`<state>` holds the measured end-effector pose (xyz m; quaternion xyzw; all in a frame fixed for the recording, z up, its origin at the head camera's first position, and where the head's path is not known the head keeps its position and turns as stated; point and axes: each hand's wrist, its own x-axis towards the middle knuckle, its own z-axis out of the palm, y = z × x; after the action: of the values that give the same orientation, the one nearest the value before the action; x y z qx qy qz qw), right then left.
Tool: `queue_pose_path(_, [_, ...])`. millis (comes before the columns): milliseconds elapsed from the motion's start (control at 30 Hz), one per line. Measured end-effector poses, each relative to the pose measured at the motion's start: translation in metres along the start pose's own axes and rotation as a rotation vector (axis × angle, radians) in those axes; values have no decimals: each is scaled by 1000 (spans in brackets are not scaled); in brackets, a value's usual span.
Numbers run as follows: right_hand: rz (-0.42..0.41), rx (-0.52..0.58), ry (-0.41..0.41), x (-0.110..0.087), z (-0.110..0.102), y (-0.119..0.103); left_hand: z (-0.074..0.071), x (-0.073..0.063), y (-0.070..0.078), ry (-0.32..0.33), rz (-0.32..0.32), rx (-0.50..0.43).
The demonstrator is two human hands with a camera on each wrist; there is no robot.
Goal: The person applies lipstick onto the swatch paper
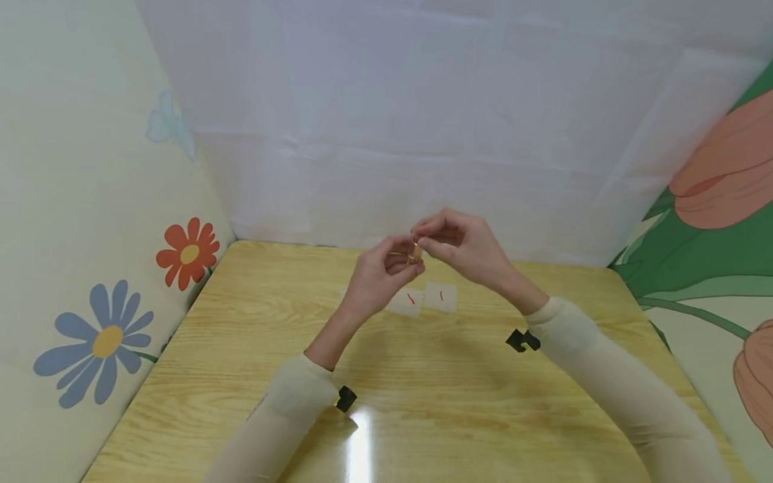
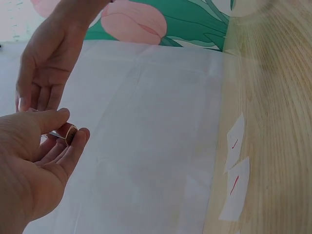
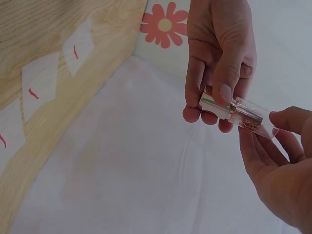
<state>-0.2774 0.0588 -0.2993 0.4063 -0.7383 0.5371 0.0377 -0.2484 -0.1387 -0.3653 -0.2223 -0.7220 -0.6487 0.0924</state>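
Above the back of the table, a lipstick tube [image 1: 417,252] is held between both hands. My left hand [image 1: 374,275] grips its shiny base [image 3: 216,105], which has a green stripe, with the thumb laid over it in the right wrist view. At the other end, my right hand [image 1: 474,248] pinches the clear cap [image 3: 269,127] between thumb and fingers. The cap sits over a rosy metallic inner part with small lettering, too blurred to read. From the left wrist view, the round end of the base [image 2: 71,135] shows between the left fingers; the cap is mostly hidden.
White paper squares [image 1: 441,296] with red marks lie in a row on the wood-grain table [image 1: 272,322], below the hands; the left ones are partly covered by the left hand in the head view. A white cloth [image 1: 386,121] hangs behind, with flowered panels at both sides.
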Motion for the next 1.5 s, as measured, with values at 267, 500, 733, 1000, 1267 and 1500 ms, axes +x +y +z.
queue_pose_path(267, [7,-12,35,1,2,-1,2,2,8,47,-29,-40])
queue_pose_path(500, [10,-69,21,-3,5,1,1,0,10,52,-29,-43])
queue_pose_path(733, [-12,-111,11,-4,7,0,-2,0,2,21,7,-13])
queue_pose_path(1000, [-21,-120,24,-6,1,5,-4,3,-12,-47,6,121])
queue_pose_path(1267, [-28,-198,68,-16,-23,10,-3,3,-22,-131,-31,315])
queue_pose_path(1500, [-45,-375,100,-26,-56,35,-3,6,-26,-177,-23,353])
